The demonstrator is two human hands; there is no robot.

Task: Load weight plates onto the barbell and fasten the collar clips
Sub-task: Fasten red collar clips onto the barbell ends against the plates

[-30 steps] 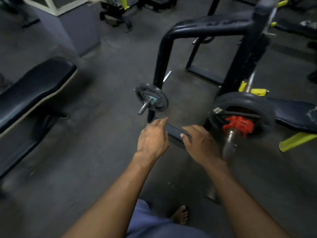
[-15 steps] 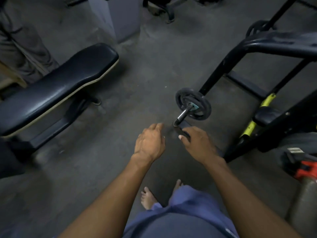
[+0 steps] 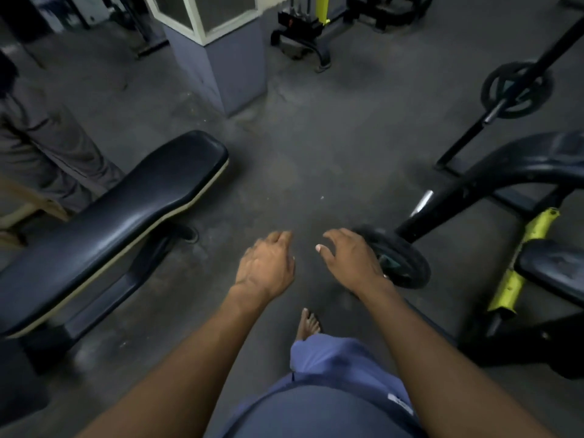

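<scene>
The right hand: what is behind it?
Behind the right hand a small black weight plate stands on a short peg of the black frame. The hand covers the peg's end.

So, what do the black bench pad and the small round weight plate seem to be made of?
Black bench pad: probably vinyl or leather-like cover, since it shines smoothly. Small round weight plate by the right hand: dull black, perhaps rubber-coated or painted metal; too blurred to tell.

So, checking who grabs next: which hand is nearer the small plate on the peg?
Right. The right hand hovers right beside the small plate, overlapping its near edge; the left hand hangs further left, apart from it.
</scene>
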